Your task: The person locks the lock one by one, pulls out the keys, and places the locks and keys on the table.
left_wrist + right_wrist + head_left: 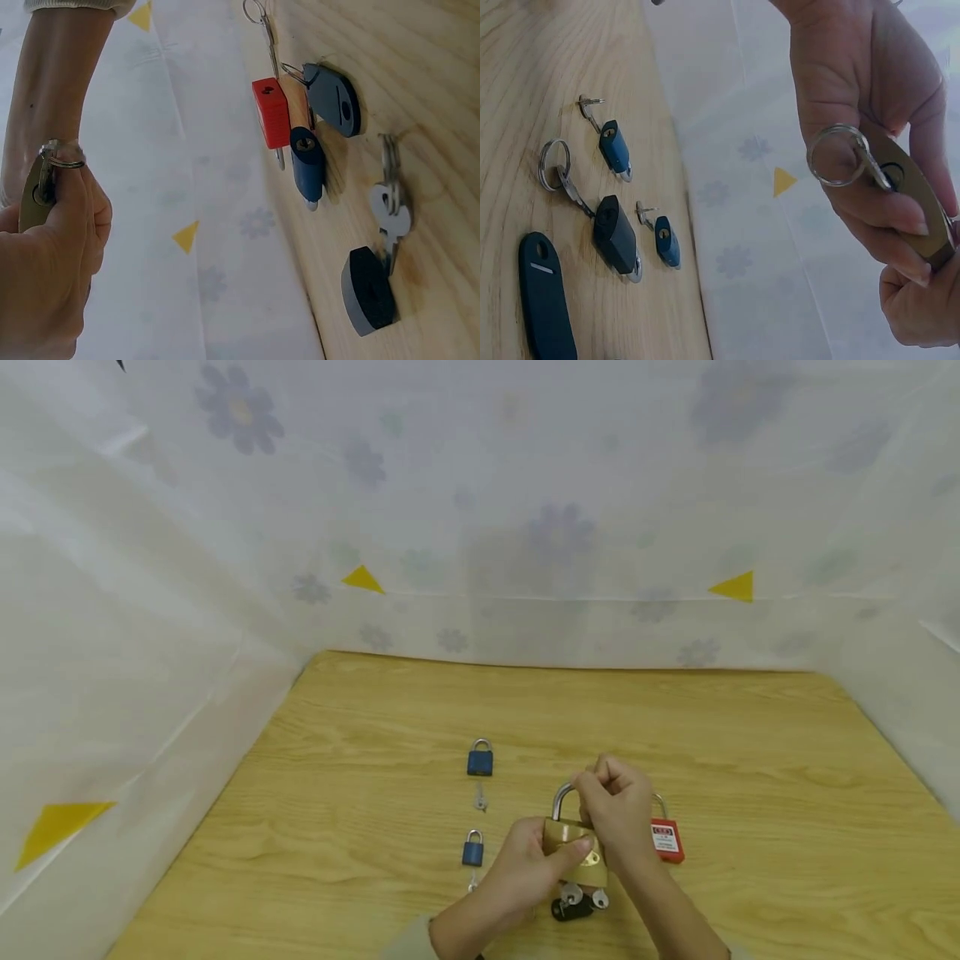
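Observation:
My left hand grips a large brass padlock, its thumb lying across the front face. My right hand curls its fingers at the right side of the steel shackle, hiding that part of it. A key with a split ring sits in the keyhole on the padlock's underside. From the right wrist, the left hand's fingers wrap the body of the padlock, and the key ring hangs by them. The right hand is at the padlock's far end.
On the wooden table, a red padlock lies just right of the hands. Two blue padlocks with small keys lie to the left. A black key tag lies below the hands, beside a dark padlock. White sheeting surrounds the table.

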The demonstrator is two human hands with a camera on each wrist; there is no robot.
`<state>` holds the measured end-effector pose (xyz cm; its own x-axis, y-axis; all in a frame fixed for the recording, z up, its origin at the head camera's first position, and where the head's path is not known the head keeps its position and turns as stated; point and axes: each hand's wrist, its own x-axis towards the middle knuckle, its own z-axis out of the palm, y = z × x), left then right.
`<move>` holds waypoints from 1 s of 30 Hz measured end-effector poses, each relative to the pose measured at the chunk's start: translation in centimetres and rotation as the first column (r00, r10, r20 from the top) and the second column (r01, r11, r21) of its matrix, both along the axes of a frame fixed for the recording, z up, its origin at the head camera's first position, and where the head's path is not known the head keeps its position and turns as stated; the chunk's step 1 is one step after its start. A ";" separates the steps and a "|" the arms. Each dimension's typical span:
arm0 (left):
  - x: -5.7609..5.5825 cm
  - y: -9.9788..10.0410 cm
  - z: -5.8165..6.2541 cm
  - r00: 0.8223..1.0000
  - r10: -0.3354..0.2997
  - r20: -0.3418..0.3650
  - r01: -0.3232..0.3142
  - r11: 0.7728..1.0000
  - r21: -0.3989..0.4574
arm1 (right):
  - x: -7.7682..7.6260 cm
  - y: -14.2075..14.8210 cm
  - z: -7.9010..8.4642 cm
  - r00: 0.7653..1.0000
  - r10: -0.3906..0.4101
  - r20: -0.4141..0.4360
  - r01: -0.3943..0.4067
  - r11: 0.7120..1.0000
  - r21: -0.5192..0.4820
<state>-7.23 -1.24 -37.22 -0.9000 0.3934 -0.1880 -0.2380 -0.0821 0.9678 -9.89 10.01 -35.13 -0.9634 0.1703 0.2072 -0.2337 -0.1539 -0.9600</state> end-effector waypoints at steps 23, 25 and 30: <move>-0.6 -1.0 -0.1 1.000 0.009 0.001 -0.009 1.000 -0.021 | -0.5 0.4 0.1 0.974 0.100 0.204 -0.099 0.995 -0.014; -0.6 -1.0 -0.1 1.000 0.013 0.008 -0.013 1.000 -0.017 | -0.6 0.5 0.2 0.968 0.092 0.233 -0.101 0.994 0.027; -0.7 -1.3 0.2 0.999 0.036 0.036 -0.036 0.999 0.000 | -0.4 1.5 0.1 0.947 0.083 0.310 -0.144 0.974 0.177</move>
<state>-7.89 -2.55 -37.04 -0.9060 0.3614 -0.2203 -0.2698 -0.0920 0.9585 -10.29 11.46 -35.05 -0.9963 0.0415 -0.0750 0.0764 0.0346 -0.9965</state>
